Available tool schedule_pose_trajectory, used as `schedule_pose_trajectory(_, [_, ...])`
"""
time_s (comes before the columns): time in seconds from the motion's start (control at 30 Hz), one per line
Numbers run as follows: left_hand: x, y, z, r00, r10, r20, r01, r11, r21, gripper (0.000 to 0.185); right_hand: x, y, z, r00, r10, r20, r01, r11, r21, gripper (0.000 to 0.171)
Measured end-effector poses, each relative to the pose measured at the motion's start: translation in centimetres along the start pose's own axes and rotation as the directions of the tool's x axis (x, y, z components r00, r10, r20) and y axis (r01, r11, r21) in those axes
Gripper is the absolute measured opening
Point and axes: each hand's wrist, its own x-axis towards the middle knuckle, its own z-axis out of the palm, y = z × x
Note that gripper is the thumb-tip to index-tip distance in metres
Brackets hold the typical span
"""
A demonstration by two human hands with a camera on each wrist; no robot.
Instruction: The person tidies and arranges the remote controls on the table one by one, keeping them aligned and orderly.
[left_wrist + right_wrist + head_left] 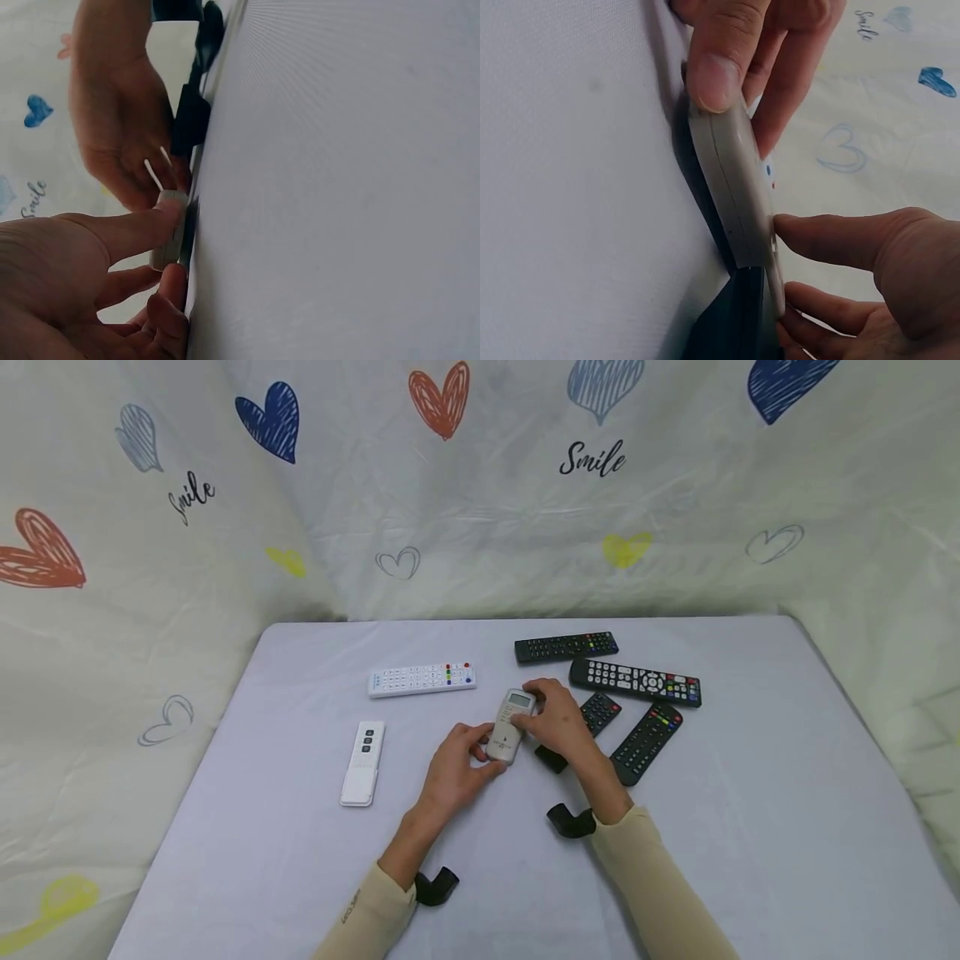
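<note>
A small pale grey remote control (504, 742) with a display at its top end is held between both hands, tilted over the middle of the table. My left hand (453, 768) grips its lower end, thumb (714, 84) on the end edge and fingers along the left side. With the thumb on the face and the fingers at the upper end, my right hand (561, 728) pinches it too. Two thin white prongs (154, 174) stick out past its far end in the left wrist view. Its back is mostly hidden.
Left of the hands lie a long white remote (408, 681) and a short white one (362, 777). Several black remotes (637, 681) lie at the right, one partly under the right hand. A heart-printed cloth (510, 527) hangs behind the white table (247, 860).
</note>
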Motion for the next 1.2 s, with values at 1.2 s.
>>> schedule_pose_trajectory(1.2, [-1.0,-1.2,-1.1,1.000,0.004,-0.001,-0.004,0.955,-0.298,0.070,-0.2,-0.5,0.9,1.000,0.020,0.023,-0.027,0.952,0.306,0.064])
